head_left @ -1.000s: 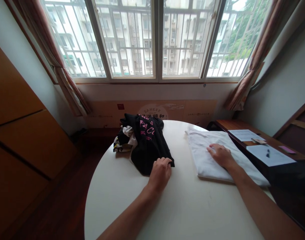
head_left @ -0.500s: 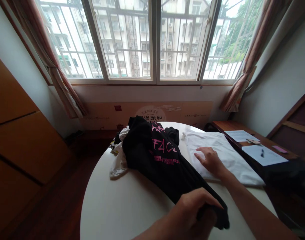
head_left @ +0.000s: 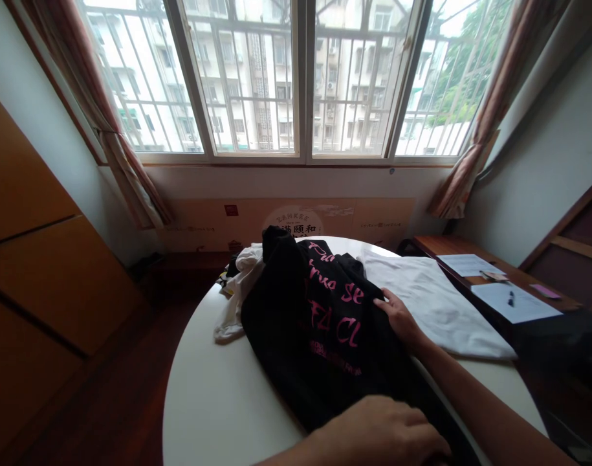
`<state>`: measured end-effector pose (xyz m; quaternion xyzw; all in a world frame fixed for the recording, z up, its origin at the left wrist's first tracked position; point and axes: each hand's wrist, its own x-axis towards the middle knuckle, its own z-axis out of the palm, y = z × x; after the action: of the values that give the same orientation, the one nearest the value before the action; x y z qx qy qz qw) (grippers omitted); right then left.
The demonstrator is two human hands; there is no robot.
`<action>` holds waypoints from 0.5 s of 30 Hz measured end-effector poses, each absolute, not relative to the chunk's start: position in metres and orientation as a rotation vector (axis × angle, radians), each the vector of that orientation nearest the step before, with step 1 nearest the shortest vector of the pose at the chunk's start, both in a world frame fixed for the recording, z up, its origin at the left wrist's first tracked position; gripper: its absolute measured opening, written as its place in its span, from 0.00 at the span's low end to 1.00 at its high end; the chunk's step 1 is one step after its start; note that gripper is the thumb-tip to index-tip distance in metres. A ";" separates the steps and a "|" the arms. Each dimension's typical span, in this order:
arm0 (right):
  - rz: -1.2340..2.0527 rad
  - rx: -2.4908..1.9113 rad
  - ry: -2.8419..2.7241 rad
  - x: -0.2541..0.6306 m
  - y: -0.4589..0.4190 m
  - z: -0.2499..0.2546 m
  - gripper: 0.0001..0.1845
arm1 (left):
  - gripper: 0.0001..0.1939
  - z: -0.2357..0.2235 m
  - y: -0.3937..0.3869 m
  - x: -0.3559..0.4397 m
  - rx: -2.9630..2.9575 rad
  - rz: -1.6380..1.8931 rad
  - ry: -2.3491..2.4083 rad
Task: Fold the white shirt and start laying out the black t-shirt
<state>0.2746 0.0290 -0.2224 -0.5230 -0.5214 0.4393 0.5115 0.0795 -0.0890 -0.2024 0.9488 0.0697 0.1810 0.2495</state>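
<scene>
Left hand (head_left: 390,432) curled closed over the near end of the black garment (head_left: 315,336), fingertips hidden; right hand (head_left: 400,320) partly open, touching its right edge, pinching or merely resting cannot be told. Round white table (head_left: 203,395) bears it all: black garment sprawls across the middle, rumpled, far end bunched, not yet folded. Folded white cloth (head_left: 436,291) lies flat at right, apparently done; beyond the black at left, crumpled white garment (head_left: 233,310) and mostly hidden patterned cloth (head_left: 222,279), both unfolded by the look.
</scene>
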 end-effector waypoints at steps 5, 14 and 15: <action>0.862 -1.306 -1.188 0.295 0.033 -0.223 0.12 | 0.13 -0.161 -0.069 0.058 2.628 0.927 0.801; 0.857 -1.244 -1.016 0.329 0.025 -0.203 0.30 | 0.32 -0.173 0.008 0.008 2.438 0.999 1.864; 0.823 -1.263 -1.033 0.335 0.023 -0.204 0.32 | 0.35 -0.175 0.012 0.003 2.372 1.004 1.939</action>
<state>0.3352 0.0225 -0.2039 -0.5471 -0.4475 0.3565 0.6109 0.0033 0.0123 -0.1755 0.7351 0.6009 0.3111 -0.0413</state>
